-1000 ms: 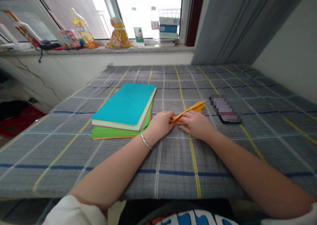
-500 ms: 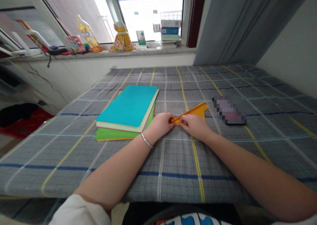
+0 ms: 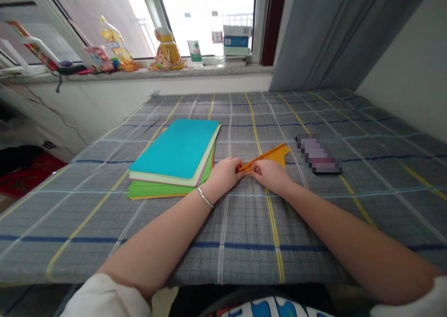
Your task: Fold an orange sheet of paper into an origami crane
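1. Paper (image 3: 277,157), orange and folded, sits on the checked cloth (image 3: 157,242) to the right of the stack (image 3: 178,149), well apart from it; a narrow fold runs along its far edge, slanting away from the stack.
2. Left hand (image 3: 225,175): just beside the stack's right side, its fingers gripping the end of the paper nearest the stack. A bangle (image 3: 205,197) circles the wrist, near the stack's front right corner.
3. Right hand (image 3: 272,175): farther right of the stack, lying partly over the paper, its fingers curled and closed on the paper's near edge, right next to the left hand's. The exact contact of the fingertips is too small to tell.
4. Stack: flat, blue sheet on top, pale and green ones below, edges uneven.
5. Phone (image 3: 319,156): flat, well to the right of the stack, beyond the paper; its screen is blurred.
6. Sill (image 3: 209,70): well behind the stack, bearing a bottle (image 3: 118,44), a tube (image 3: 194,51) and boxes (image 3: 236,42).
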The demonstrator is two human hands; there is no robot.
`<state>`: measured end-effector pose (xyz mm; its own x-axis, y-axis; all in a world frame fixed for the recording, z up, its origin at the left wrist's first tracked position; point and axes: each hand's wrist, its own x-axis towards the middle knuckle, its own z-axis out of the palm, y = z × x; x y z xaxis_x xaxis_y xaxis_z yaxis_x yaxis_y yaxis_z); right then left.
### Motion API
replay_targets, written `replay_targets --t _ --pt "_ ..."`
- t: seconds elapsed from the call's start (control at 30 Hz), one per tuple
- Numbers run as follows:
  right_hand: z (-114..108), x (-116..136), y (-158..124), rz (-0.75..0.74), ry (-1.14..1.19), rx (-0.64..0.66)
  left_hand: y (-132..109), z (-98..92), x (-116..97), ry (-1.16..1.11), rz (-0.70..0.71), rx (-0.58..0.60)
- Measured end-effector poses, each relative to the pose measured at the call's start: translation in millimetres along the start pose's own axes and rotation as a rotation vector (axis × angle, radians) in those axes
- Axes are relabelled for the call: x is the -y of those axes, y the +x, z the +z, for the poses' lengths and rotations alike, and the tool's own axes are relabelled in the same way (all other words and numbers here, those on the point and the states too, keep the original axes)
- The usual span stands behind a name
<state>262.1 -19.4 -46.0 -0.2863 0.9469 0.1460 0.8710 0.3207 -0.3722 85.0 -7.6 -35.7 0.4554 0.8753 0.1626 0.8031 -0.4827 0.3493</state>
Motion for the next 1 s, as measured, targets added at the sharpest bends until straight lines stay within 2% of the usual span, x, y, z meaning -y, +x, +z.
replay_targets --t 0.3,0.37,0.5,0.57,0.87,1.0 --pt "3 -3 -1 0.014 0.068 -0.049 0 -0.1 -2 0.041 -0.076 0.019" --pt "3 -5 -2 -0.067 0.085 -0.078 1 0.1 -2 0.029 -0.082 0.025" --pt "6 -13 0 -0.330 0.098 -0.089 3 -0.8 0 -0.001 -0.076 0.050" --pt "8 -17 2 -0.389 0.107 -0.090 3 -1.9 1 -0.013 -0.061 0.060" --pt "13 -29 4 -0.440 0.225 -0.062 3 -6.0 8 -0.019 -0.002 0.091" --pt "12 -28 1 -0.437 0.192 -0.088 2 -7.1 13 -0.067 0.015 0.104"
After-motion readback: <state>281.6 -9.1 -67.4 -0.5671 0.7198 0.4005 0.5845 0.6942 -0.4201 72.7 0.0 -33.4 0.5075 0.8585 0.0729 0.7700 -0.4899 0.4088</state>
